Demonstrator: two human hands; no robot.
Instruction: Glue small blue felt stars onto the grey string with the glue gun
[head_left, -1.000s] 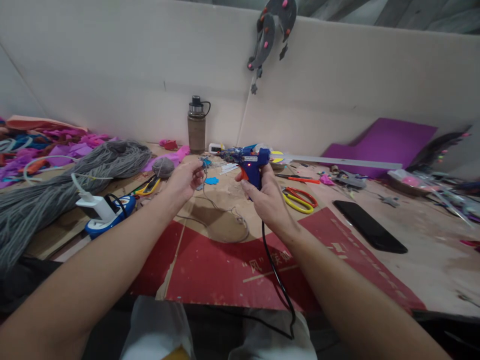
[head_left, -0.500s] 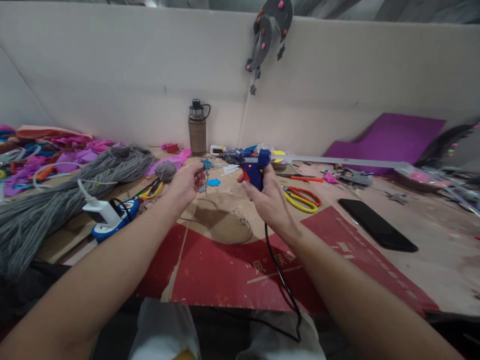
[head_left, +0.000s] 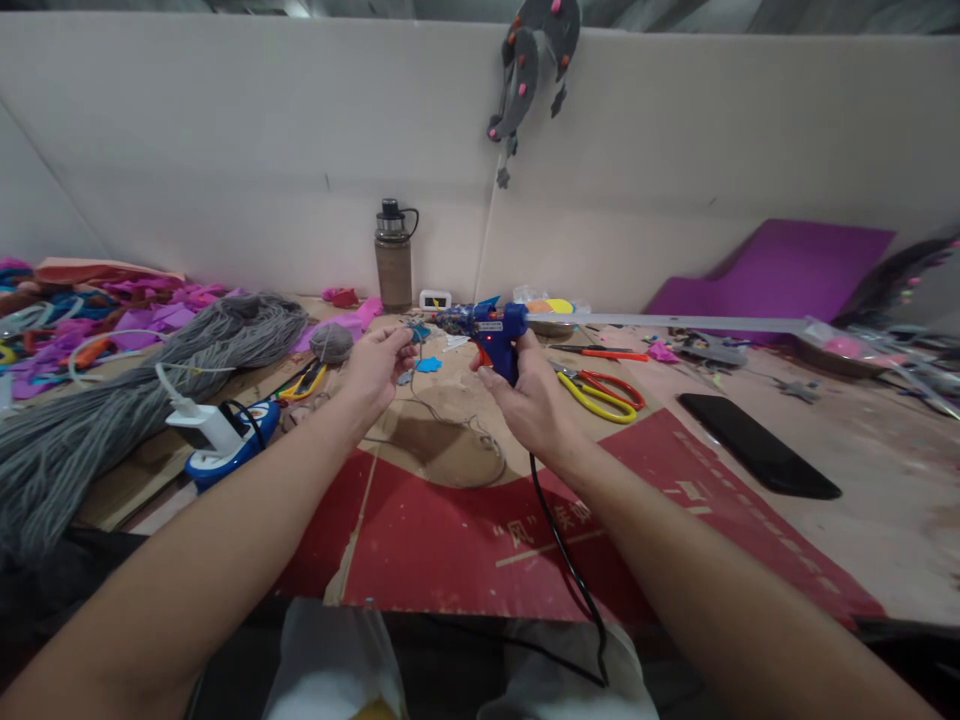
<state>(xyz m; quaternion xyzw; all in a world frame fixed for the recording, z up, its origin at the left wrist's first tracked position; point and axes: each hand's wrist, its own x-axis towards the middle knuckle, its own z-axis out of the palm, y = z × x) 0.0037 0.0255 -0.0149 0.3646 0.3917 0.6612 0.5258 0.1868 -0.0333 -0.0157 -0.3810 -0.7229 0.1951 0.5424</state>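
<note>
My right hand point(head_left: 536, 395) is wrapped round the handle of a blue hot glue gun point(head_left: 495, 328), its fingers at the orange trigger. A long clear glue stick point(head_left: 675, 322) sticks out of its back, and the nozzle points left. My left hand point(head_left: 386, 365) pinches a small blue cutout point(head_left: 421, 330) right at the nozzle; the fingertips partly cover it. Grey yarn point(head_left: 431, 405) trails down from there and loops over the cardboard point(head_left: 442, 460). Another blue cutout point(head_left: 428, 366) lies on the cardboard just beyond the hand.
Left are a grey yarn hank point(head_left: 187, 360), a yarn ball point(head_left: 331, 343), a blue power strip point(head_left: 232, 450) and felt scraps point(head_left: 150, 320). A bottle point(head_left: 394, 260) stands at the wall. Right are scissors point(head_left: 607, 395), a phone point(head_left: 757, 445) and a purple sheet point(head_left: 780, 270). The gun's black cord point(head_left: 562, 550) hangs over the front edge.
The glue gun has shifted slightly left, its nozzle now at the blue cutout in my left hand. My left hand has moved slightly right and keeps its pinch.
</note>
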